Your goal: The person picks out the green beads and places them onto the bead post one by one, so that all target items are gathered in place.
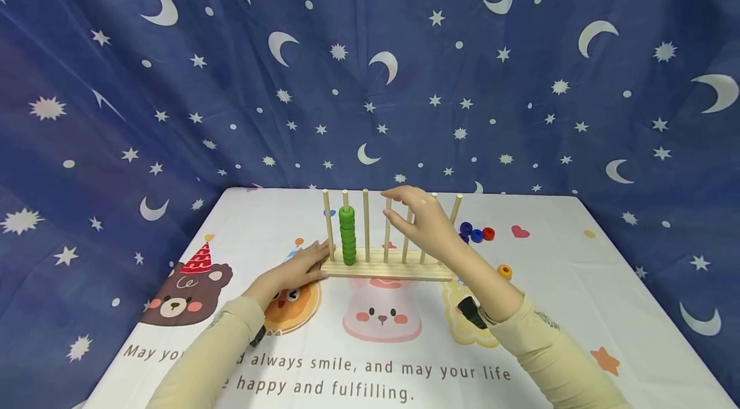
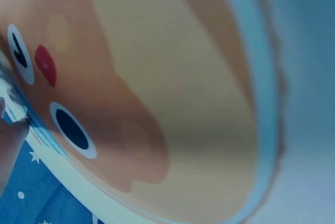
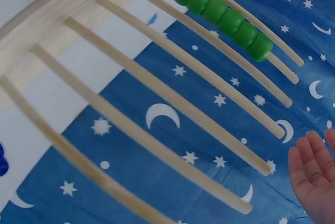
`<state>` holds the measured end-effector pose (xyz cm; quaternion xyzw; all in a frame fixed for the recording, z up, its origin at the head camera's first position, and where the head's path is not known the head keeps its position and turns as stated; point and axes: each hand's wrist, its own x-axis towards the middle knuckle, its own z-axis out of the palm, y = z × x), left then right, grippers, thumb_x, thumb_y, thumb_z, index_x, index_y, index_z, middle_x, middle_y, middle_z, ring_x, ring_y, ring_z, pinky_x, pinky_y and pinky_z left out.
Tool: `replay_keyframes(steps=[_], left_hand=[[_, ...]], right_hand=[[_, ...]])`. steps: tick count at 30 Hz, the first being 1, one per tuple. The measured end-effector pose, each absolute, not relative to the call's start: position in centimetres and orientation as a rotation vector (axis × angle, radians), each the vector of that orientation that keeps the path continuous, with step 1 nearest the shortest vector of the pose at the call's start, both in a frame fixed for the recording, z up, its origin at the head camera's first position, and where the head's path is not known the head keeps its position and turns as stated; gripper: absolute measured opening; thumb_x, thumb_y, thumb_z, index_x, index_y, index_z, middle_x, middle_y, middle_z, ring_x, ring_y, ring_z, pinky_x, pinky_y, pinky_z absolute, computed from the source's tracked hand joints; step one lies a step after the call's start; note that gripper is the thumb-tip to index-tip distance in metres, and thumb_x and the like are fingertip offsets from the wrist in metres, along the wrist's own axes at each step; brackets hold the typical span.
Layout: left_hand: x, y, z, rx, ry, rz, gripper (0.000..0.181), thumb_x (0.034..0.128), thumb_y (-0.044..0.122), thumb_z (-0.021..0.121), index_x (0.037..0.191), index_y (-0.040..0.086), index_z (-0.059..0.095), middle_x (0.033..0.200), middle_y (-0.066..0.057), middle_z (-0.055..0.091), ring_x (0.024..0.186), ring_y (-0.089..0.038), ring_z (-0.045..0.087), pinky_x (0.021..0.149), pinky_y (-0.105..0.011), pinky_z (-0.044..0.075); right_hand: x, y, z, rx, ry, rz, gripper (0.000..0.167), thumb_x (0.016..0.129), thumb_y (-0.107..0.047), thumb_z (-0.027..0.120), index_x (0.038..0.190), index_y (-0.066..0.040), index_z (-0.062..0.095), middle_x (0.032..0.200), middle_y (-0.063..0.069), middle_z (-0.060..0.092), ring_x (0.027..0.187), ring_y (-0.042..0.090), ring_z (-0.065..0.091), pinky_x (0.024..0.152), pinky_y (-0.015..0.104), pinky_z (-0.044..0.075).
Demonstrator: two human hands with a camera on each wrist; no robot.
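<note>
A wooden peg rack stands on the table with several upright pegs. Green beads are stacked on its second peg from the left; the other pegs that show carry none. My left hand rests at the rack's left end, fingers touching the base. Over the right-hand pegs is my right hand, thumb and fingers apart with nothing seen between them; it hides parts of those pegs. The right wrist view shows the same hand beyond the peg tips. Only fingertips appear in the left wrist view.
Loose blue beads and a red bead lie behind the rack's right end. Nearer is an orange-yellow bead. The white tablecloth has printed cartoons and text. A blue curtain with moons and stars hangs behind.
</note>
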<state>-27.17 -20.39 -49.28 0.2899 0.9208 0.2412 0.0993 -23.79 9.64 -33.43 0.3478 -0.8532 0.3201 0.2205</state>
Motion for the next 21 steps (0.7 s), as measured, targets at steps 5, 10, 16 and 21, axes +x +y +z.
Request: replay_keyframes(steps=[5,10,16,21], left_hand=[[-26.6,-20.6,-49.7,0.865,2.701,0.754,0.058,0.0974,0.024,0.051,0.144,-0.005,0.032,0.153,-0.026,0.021,0.140,-0.048,0.018,0.111,-0.063,0.018],[-25.9,-20.4,-49.4,0.881,2.751,0.764,0.054,0.0987,0.023,0.049,0.144,-0.002,0.034,0.150,-0.028,0.028,0.138,-0.049,0.024,0.111,-0.061,0.022],[-24.2,-20.6,-48.4,0.854,2.887,0.679,0.047,0.0989,0.026,0.048,0.141,0.004,0.044,0.147,-0.023,0.036,0.136,-0.045,0.031,0.107,-0.060,0.031],[-22.6,-20.6,-47.6,0.909,2.978,0.576,0.047,0.0971,0.026,0.052,0.141,0.010,0.045,0.146,-0.018,0.041,0.135,-0.042,0.036,0.107,-0.056,0.034]], right_hand=[[-23.0,11.1,-35.2,0.942,-2.406,0.836,0.030,0.088,-0.011,0.066,0.116,-0.002,0.063,0.113,0.012,0.067,0.105,0.027,0.063,0.091,0.041,0.052],[-21.9,12.7,-37.0,1.011,-2.369,0.781,0.028,0.087,-0.011,0.066,0.114,-0.004,0.064,0.113,0.010,0.067,0.107,0.026,0.063,0.089,0.039,0.054],[-20.4,14.5,-38.8,1.125,-2.226,0.591,0.027,0.088,-0.017,0.065,0.112,-0.004,0.065,0.112,0.012,0.066,0.104,0.028,0.064,0.086,0.042,0.054],[-19.9,16.1,-39.6,1.135,-2.141,0.523,0.039,0.100,-0.035,0.045,0.111,-0.004,0.066,0.113,0.014,0.066,0.104,0.030,0.063,0.085,0.045,0.054]])
